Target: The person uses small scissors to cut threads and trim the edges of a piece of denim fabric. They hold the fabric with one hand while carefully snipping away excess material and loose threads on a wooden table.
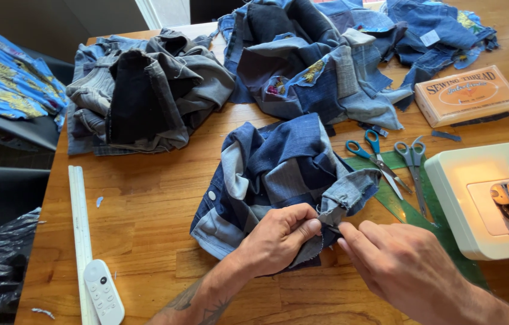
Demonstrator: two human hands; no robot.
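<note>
A patchwork denim piece [278, 168] in dark and light blue lies bunched on the wooden table [146, 204]. My left hand [278, 238] pinches its frayed lower edge with thumb and fingers. My right hand [399, 262] meets it from the right, its fingertips gripping the same frayed edge near a folded cuff-like part [347, 192]. Both hands are close together at the table's front.
A white sewing machine [477, 198] stands at right. Two pairs of scissors [378, 159] [414, 165] lie on a green ruler. A thread box [465, 93], grey denim pile [146, 90], blue denim pile [326, 54], white remote [104, 292] and white strip [78, 222] are around.
</note>
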